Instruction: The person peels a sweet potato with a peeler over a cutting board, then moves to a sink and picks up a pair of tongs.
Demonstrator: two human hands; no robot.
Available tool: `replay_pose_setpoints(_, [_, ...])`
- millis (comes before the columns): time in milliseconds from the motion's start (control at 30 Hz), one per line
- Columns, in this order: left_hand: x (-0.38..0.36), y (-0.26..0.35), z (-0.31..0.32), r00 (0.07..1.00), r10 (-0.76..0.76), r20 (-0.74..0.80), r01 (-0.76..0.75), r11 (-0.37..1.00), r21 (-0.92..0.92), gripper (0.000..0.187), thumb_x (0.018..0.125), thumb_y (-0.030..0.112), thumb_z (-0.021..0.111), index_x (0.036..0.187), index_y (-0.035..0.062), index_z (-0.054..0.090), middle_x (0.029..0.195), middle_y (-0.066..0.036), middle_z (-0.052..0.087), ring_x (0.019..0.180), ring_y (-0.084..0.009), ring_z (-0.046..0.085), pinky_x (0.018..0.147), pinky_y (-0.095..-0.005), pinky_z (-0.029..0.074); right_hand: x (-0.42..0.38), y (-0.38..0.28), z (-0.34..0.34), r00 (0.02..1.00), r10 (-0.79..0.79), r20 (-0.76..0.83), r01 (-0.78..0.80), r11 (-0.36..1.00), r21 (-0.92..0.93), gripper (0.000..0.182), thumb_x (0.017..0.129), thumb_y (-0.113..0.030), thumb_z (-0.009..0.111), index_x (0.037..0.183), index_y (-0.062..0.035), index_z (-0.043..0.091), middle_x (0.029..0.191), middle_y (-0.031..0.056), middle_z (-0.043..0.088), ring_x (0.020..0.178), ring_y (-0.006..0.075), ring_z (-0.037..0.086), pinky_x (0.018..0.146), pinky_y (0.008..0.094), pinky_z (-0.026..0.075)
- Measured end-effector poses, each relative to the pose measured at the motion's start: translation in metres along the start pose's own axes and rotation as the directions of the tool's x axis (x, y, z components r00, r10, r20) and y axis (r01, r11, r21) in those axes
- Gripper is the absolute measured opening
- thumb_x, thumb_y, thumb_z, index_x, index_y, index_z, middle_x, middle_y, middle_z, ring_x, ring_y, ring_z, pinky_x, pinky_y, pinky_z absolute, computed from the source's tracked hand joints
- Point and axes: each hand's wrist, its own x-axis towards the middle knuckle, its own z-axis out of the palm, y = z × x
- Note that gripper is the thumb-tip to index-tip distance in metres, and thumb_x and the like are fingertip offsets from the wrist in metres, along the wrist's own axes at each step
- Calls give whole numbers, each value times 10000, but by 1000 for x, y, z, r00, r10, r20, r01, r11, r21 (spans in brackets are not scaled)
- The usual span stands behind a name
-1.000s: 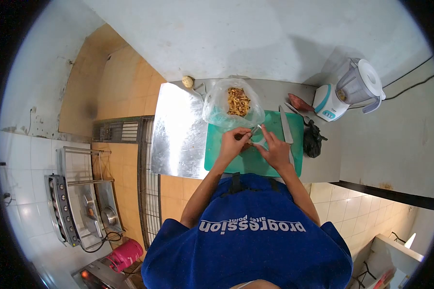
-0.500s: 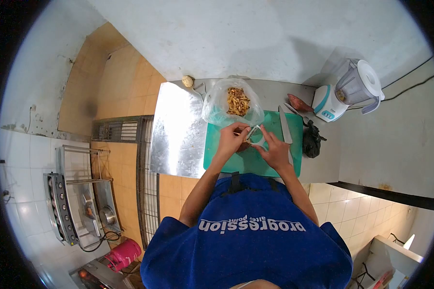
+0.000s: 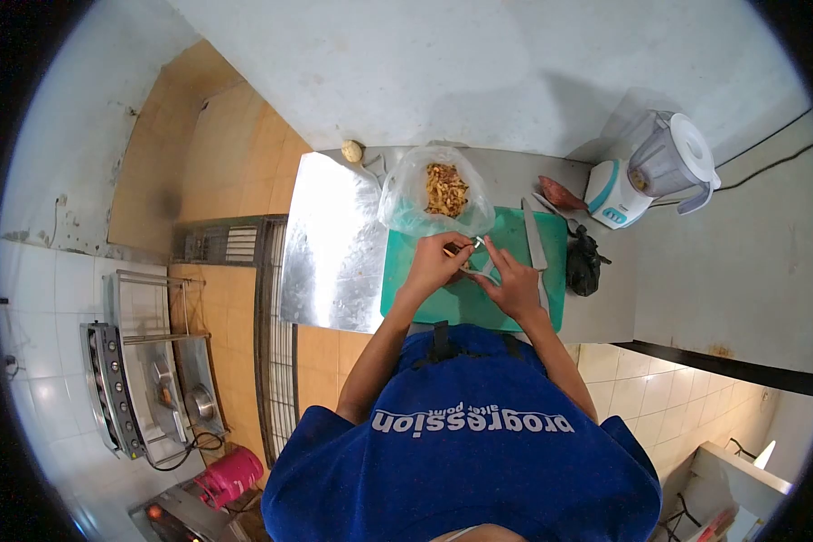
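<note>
Over the green cutting board (image 3: 506,312), my left hand (image 3: 438,262) is closed on a small brownish piece, too small to name. Close to its right, my right hand (image 3: 515,285) is closed round a white-handled tool (image 3: 480,245) that looks like a peeler. The two hands nearly touch at the fingertips. Just beyond them stands an open clear plastic bag (image 3: 402,194) with brown and yellow pieces (image 3: 446,190) inside. A large knife (image 3: 534,237) lies on the right part of the board.
A reddish tuber (image 3: 561,193) and a black plastic bag (image 3: 584,262) lie right of the board. Farther right stands a white blender (image 3: 616,192). A pale round item (image 3: 352,151) is at the counter's back left. The metal counter (image 3: 330,253) extends left.
My left hand has turned slightly, and the piece in its fingers is at a different angle. The white-handled tool has tilted and shifted a little between my hands.
</note>
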Motion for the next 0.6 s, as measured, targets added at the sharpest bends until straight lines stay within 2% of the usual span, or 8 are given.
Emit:
replay_pose_setpoints(100, [1,-7,1,1000,7,-2,-7,1000,-3,192,850,118,727,965,-35,717,872,-132,745,747,-188,721,681,-309,560,-1,2,2,998,-49,-47,48,999,-18,804,802,-440,750,1482,-142,443,931,63,606,637,247,640,506,370,495])
replay_pose_setpoints(200, [3,-16,1,999,32,13,-31,999,-17,201,874,111,707,1019,-28,702,839,-100,730,745,-142,696,662,-294,552,0,3,3,999,-37,-23,36,999,-26,820,788,-430,761,1488,-152,436,955,60,609,645,249,644,516,369,500])
replay_pose_setpoints(367, [3,-32,-2,984,-53,168,83,982,-172,287,881,58,660,1160,-5,658,963,-64,719,834,-145,691,716,-285,558,0,4,4,1000,-6,-21,6,1000,-4,824,776,-422,770,1485,-164,439,970,61,617,658,251,652,531,374,510])
replay_pose_setpoints(400, [2,-29,-2,984,-54,168,84,982,-172,287,881,58,660,1160,-5,658,963,-64,719,834,-145,691,716,-285,558,0,4,4,1000,-5,-21,5,1000,-3,824,776,-422,770,1485,-164,439,970,61,617,658,251,652,531,374,510])
replay_pose_setpoints(467, [0,-22,-2,984,-42,176,93,951,-295,303,891,60,656,1187,-5,649,998,-76,714,897,-144,677,747,-281,556,1,6,4,999,-19,-39,20,1000,3,819,782,-427,766,1486,-165,438,964,63,621,662,254,654,541,380,517])
replay_pose_setpoints(600, [4,-28,1,990,-14,141,60,944,-326,302,907,78,657,1197,-1,650,1001,-83,715,915,-137,663,768,-281,549,3,4,2,1000,-7,-23,7,1000,1,802,802,-442,751,1486,-162,439,949,67,622,661,259,654,546,381,522])
